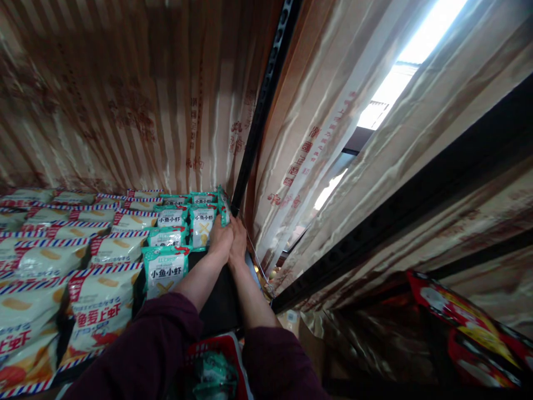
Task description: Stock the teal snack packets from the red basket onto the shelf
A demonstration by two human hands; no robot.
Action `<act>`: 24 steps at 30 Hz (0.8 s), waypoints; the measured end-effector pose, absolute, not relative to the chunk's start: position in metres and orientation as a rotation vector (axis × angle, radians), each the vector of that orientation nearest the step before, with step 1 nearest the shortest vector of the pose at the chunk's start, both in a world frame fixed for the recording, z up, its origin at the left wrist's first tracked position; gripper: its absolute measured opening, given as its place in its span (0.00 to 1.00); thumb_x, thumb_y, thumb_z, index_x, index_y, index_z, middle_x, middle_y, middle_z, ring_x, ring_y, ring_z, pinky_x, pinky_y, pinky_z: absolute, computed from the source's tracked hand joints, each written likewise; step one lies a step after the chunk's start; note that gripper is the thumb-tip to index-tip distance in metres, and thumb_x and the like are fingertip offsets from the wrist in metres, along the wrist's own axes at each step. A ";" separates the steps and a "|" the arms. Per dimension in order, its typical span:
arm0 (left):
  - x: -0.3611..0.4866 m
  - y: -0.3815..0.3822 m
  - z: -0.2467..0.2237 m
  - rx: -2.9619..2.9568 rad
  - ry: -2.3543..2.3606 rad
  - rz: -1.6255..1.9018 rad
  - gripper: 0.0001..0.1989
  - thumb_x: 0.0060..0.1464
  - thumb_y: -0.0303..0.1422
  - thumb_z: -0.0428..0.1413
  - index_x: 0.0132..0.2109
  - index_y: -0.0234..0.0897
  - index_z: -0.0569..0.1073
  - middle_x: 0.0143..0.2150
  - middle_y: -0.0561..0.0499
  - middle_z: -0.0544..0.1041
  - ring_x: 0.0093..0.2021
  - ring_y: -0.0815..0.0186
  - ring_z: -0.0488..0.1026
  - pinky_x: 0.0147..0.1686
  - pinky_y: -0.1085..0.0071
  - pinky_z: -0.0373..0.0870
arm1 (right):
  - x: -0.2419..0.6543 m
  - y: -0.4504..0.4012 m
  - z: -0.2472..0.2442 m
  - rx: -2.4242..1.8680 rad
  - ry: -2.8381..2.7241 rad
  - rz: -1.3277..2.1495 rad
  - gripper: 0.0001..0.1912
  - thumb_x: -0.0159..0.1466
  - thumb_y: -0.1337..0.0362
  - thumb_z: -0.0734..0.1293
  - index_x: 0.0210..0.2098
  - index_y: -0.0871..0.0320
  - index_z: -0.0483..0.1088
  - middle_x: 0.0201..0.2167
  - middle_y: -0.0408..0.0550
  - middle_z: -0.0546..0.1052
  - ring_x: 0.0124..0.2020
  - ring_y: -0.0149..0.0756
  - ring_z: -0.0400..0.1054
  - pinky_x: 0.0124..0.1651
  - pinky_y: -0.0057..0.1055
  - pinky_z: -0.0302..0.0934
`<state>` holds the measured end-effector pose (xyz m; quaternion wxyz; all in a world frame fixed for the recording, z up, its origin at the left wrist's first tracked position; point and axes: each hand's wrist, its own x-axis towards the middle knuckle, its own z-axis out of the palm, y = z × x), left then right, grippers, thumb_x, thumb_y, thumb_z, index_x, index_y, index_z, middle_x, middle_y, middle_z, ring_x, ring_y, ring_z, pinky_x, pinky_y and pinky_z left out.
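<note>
Both my arms reach forward to the right end of a shelf of snack bags. My left hand [220, 240] is closed on a small green-and-white snack bag [224, 201] standing on edge by the black post. Pressed close beside it, my right hand [237, 239] is at the same bag's right side; its fingertips are largely hidden. Directly left of my hands is another green snack bag [203, 222], upright in a row. A further green bag [165, 271] stands at the front of the adjacent row.
Larger white snack bags [102, 314] with striped edges fill the shelf's left. A red basket [244, 366] holding green bags sits below my forearms. A black metal post [260, 111] rises beside my hands. Printed curtains [166, 100] hang behind; red packets [470, 333] lie at right.
</note>
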<state>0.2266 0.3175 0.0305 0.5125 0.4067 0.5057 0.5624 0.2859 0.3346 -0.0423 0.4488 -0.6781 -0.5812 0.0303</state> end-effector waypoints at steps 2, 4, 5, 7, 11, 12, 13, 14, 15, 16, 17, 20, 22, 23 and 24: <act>0.227 0.307 0.044 0.983 1.225 1.345 0.20 0.43 0.20 0.52 0.44 0.39 0.74 0.47 0.46 0.75 0.59 0.51 0.63 0.59 0.53 0.55 | 0.288 0.337 -0.048 -1.625 -1.466 0.050 0.23 0.61 0.71 0.58 0.56 0.57 0.63 0.58 0.56 0.65 0.59 0.41 0.57 0.59 0.41 0.54; 0.227 0.299 0.056 0.986 1.233 1.350 0.20 0.43 0.18 0.50 0.42 0.39 0.74 0.47 0.47 0.75 0.60 0.51 0.61 0.61 0.54 0.51 | 0.289 0.339 -0.052 -1.583 -1.498 0.011 0.23 0.61 0.70 0.58 0.56 0.58 0.63 0.57 0.55 0.67 0.58 0.40 0.58 0.59 0.41 0.54; 0.227 0.295 0.061 0.983 1.235 1.351 0.20 0.43 0.18 0.49 0.42 0.39 0.74 0.47 0.47 0.75 0.60 0.51 0.60 0.62 0.54 0.50 | 0.289 0.340 -0.053 -1.572 -1.508 -0.003 0.23 0.61 0.70 0.58 0.56 0.58 0.63 0.56 0.56 0.67 0.58 0.40 0.58 0.59 0.40 0.54; 0.227 0.292 0.067 0.971 1.219 1.347 0.20 0.44 0.19 0.49 0.43 0.39 0.74 0.46 0.47 0.75 0.61 0.51 0.59 0.62 0.54 0.50 | 0.289 0.340 -0.054 -1.574 -1.519 -0.009 0.22 0.61 0.70 0.58 0.55 0.60 0.64 0.55 0.56 0.68 0.58 0.39 0.58 0.58 0.39 0.54; 0.226 0.296 0.063 0.919 1.212 1.342 0.19 0.46 0.22 0.50 0.46 0.38 0.73 0.47 0.45 0.74 0.61 0.48 0.58 0.60 0.51 0.51 | 0.285 0.336 -0.049 -1.599 -1.498 0.047 0.21 0.61 0.71 0.58 0.53 0.63 0.67 0.55 0.57 0.68 0.56 0.39 0.60 0.58 0.38 0.55; 0.226 0.299 0.059 0.908 1.217 1.348 0.19 0.46 0.23 0.50 0.46 0.37 0.73 0.48 0.44 0.74 0.61 0.48 0.58 0.60 0.50 0.52 | 0.284 0.336 -0.047 -1.597 -1.483 0.064 0.20 0.61 0.71 0.58 0.52 0.62 0.68 0.55 0.57 0.69 0.56 0.39 0.60 0.58 0.37 0.55; 0.225 0.302 0.055 0.903 1.215 1.355 0.19 0.46 0.23 0.50 0.46 0.37 0.72 0.48 0.44 0.73 0.61 0.47 0.58 0.59 0.50 0.53 | 0.283 0.335 -0.046 -1.594 -1.466 0.079 0.20 0.61 0.71 0.58 0.51 0.62 0.68 0.54 0.57 0.69 0.55 0.39 0.60 0.58 0.37 0.55; 0.224 0.305 0.051 0.904 1.209 1.362 0.18 0.46 0.23 0.51 0.46 0.37 0.72 0.48 0.43 0.73 0.61 0.47 0.59 0.59 0.50 0.53 | 0.283 0.335 -0.045 -1.591 -1.452 0.090 0.19 0.60 0.71 0.59 0.51 0.62 0.69 0.54 0.56 0.69 0.55 0.39 0.60 0.58 0.37 0.55; 0.223 0.308 0.046 0.913 1.209 1.361 0.18 0.45 0.23 0.51 0.45 0.37 0.72 0.47 0.43 0.73 0.60 0.47 0.59 0.59 0.50 0.53 | 0.282 0.334 -0.045 -1.594 -1.437 0.097 0.19 0.60 0.71 0.59 0.50 0.62 0.69 0.54 0.56 0.69 0.55 0.39 0.60 0.58 0.37 0.55; 0.223 0.311 0.042 0.923 1.220 1.355 0.18 0.45 0.23 0.52 0.45 0.37 0.72 0.47 0.43 0.73 0.60 0.47 0.59 0.59 0.50 0.53 | 0.282 0.334 -0.045 -1.603 -1.421 0.100 0.18 0.60 0.71 0.59 0.49 0.61 0.70 0.54 0.56 0.68 0.56 0.39 0.59 0.58 0.38 0.54; 0.222 0.314 0.038 0.933 1.244 1.344 0.18 0.44 0.23 0.53 0.44 0.37 0.72 0.47 0.43 0.73 0.61 0.47 0.58 0.59 0.51 0.52 | 0.281 0.334 -0.045 -1.615 -1.405 0.100 0.18 0.59 0.71 0.60 0.48 0.60 0.70 0.55 0.56 0.68 0.56 0.40 0.59 0.58 0.39 0.54; 0.221 0.320 0.030 0.947 1.331 1.307 0.18 0.42 0.24 0.55 0.43 0.37 0.72 0.49 0.41 0.72 0.61 0.47 0.57 0.60 0.52 0.49 | 0.281 0.334 -0.045 -1.625 -1.379 0.107 0.17 0.58 0.71 0.60 0.46 0.56 0.70 0.55 0.53 0.66 0.57 0.41 0.58 0.58 0.41 0.54; 0.221 0.323 0.029 0.931 1.336 1.294 0.18 0.41 0.23 0.55 0.43 0.37 0.72 0.50 0.38 0.72 0.62 0.46 0.57 0.60 0.52 0.49 | 0.282 0.334 -0.045 -1.610 -1.387 0.125 0.16 0.58 0.71 0.60 0.45 0.56 0.69 0.55 0.53 0.66 0.58 0.40 0.57 0.58 0.41 0.54; 0.221 0.323 0.029 0.925 1.309 1.298 0.18 0.41 0.23 0.55 0.43 0.36 0.72 0.49 0.38 0.72 0.62 0.46 0.56 0.60 0.51 0.49 | 0.281 0.334 -0.045 -1.601 -1.391 0.136 0.16 0.58 0.70 0.60 0.45 0.56 0.69 0.55 0.53 0.67 0.58 0.40 0.57 0.58 0.40 0.54; 0.221 0.323 0.030 0.926 1.260 1.313 0.18 0.41 0.22 0.54 0.42 0.36 0.72 0.49 0.38 0.72 0.62 0.46 0.56 0.60 0.51 0.48 | 0.281 0.334 -0.045 -1.594 -1.393 0.147 0.15 0.59 0.70 0.60 0.44 0.57 0.69 0.55 0.53 0.67 0.57 0.40 0.57 0.58 0.40 0.54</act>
